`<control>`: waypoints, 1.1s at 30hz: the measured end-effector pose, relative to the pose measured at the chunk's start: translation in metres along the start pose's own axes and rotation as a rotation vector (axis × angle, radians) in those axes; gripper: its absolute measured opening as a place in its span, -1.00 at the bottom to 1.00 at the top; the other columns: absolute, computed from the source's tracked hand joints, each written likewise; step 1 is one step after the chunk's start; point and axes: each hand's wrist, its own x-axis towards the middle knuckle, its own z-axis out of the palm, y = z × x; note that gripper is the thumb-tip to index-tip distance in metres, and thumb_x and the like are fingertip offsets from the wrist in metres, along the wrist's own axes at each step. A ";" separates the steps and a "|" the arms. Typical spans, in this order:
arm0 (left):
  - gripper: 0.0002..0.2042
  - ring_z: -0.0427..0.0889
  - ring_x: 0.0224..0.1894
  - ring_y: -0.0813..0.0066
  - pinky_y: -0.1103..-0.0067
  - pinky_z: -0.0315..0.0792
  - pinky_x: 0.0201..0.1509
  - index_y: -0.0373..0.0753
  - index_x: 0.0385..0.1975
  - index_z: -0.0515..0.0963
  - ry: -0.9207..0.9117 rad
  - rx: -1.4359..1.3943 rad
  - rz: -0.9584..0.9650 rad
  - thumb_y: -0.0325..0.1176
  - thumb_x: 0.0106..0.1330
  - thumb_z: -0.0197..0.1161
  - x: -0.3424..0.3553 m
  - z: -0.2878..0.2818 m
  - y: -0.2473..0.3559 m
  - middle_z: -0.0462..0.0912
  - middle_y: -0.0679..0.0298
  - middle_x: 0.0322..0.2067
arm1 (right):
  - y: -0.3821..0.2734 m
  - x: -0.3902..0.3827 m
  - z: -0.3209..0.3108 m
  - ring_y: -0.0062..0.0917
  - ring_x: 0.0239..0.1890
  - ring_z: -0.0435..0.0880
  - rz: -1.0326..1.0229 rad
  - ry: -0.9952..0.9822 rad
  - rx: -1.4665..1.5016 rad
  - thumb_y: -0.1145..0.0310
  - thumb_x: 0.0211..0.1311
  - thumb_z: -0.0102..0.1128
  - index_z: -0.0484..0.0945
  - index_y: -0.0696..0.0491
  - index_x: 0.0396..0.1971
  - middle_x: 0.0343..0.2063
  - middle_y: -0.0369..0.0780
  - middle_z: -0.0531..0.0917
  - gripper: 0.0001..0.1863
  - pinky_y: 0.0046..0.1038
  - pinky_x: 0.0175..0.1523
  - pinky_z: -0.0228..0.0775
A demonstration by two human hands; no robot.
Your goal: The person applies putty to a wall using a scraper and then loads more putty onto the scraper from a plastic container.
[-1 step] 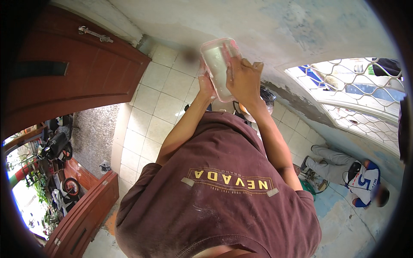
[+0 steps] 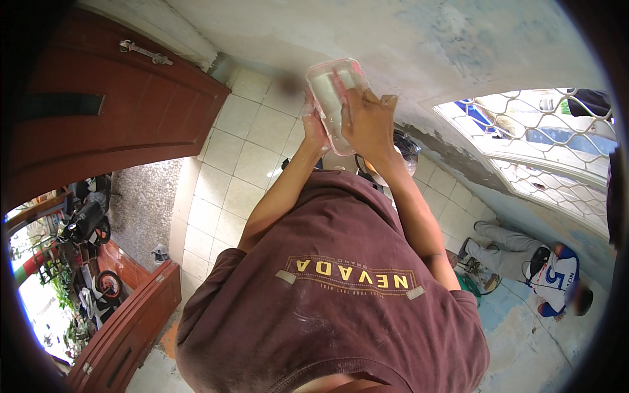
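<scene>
Seen from above, a person in a maroon shirt (image 2: pixel 327 295) is holding a pink-rimmed clear plastic container (image 2: pixel 334 98) out over the tiled floor (image 2: pixel 242 164); the left hand (image 2: pixel 314 128) is gripping its side; the right hand (image 2: pixel 368 124) is pressing fingers across its top; nothing appears to have shifted.

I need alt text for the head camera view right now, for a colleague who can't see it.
Both hands hold a clear rectangular plastic container with a pink rim out in front of a maroon T-shirt: the right hand lies across it, the left hand supports its edge. Below lies a pale tiled floor, with a red wooden door at left and another person sitting at right.
</scene>
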 end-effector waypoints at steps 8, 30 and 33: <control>-0.30 0.55 0.29 0.20 0.22 0.53 0.34 -0.13 0.42 0.28 0.042 0.035 -0.001 0.30 0.56 -0.26 0.002 -0.008 0.010 0.48 0.11 0.30 | 0.011 0.005 -0.022 -0.28 -0.42 0.60 0.049 -0.134 -0.070 0.36 0.29 0.18 0.55 0.04 -0.22 -0.62 -0.20 0.58 -0.87 -0.14 -0.10 0.12; -0.39 0.52 0.31 0.20 0.20 0.48 0.39 -0.09 0.43 0.29 0.053 0.013 -0.005 0.20 0.61 -0.25 0.018 0.003 -0.005 0.44 0.13 0.34 | 0.010 0.012 -0.001 -0.32 -0.43 0.60 0.018 -0.054 -0.010 0.25 0.19 0.25 0.57 0.06 -0.30 -0.63 -0.19 0.59 -0.80 -0.11 -0.13 0.13; -0.40 0.51 0.33 0.17 0.19 0.46 0.40 -0.10 0.43 0.28 -0.015 -0.083 -0.007 0.17 0.60 -0.23 0.015 -0.010 -0.006 0.44 0.11 0.34 | 0.003 0.002 0.001 -0.33 -0.41 0.62 -0.034 -0.122 -0.031 0.24 0.13 0.29 0.56 0.06 -0.33 -0.63 -0.20 0.61 -0.78 -0.12 -0.14 0.13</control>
